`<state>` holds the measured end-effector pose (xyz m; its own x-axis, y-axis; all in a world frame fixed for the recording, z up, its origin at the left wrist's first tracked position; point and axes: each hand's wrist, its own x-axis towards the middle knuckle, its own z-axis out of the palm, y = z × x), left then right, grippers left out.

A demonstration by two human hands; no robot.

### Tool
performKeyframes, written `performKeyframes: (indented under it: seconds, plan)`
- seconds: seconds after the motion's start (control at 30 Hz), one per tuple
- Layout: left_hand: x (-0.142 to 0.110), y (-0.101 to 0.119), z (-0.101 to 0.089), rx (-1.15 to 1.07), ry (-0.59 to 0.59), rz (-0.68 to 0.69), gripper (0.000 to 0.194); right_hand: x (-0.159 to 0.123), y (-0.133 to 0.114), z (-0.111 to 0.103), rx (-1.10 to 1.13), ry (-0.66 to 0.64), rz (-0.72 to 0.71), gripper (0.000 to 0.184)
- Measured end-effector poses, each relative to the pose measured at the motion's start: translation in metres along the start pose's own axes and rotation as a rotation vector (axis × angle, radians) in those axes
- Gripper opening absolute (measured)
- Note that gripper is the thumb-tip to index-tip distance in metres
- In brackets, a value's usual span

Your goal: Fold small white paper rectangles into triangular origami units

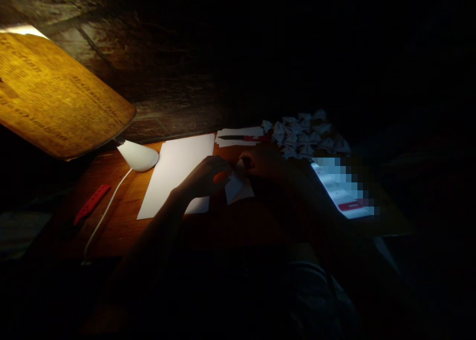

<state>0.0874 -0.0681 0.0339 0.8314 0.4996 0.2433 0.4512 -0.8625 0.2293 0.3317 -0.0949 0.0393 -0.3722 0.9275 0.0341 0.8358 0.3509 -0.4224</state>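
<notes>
Between my hands, in the middle of the head view, is a small piece of folded white paper (238, 187) with creases and pointed corners. My left hand (208, 175) is curved at its left side, thumb and fingers closing on its edge. At the top, my right hand (256, 162) pinches a raised tip of the same paper; much of this hand is lost in shadow. Left of it, partly under my left wrist, lies a stack of blank white sheets (182, 156).
A knife with a red handle (262, 138) lies on small paper sheets (238, 132) at the back. Several folded paper pieces (297, 137) are heaped behind a lit phone (342, 191). A lamp (139, 155), its white cord (107, 211) and a red object (92, 202) are at left.
</notes>
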Motion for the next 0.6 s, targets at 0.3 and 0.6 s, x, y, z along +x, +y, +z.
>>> performKeyframes:
  seconds: [0.3, 0.6]
  plan:
    - [-0.0015, -0.0052, -0.0006, -0.065, -0.002, 0.004, 0.020, 0.0018, 0.0020, -0.0003, 0.011, -0.013, 0.002, 0.042]
    - [0.0003, -0.0013, -0.0060, -0.057, 0.025, 0.071, 0.020, 0.0049, 0.0048, 0.0001, -0.030, -0.049, -0.008, 0.039]
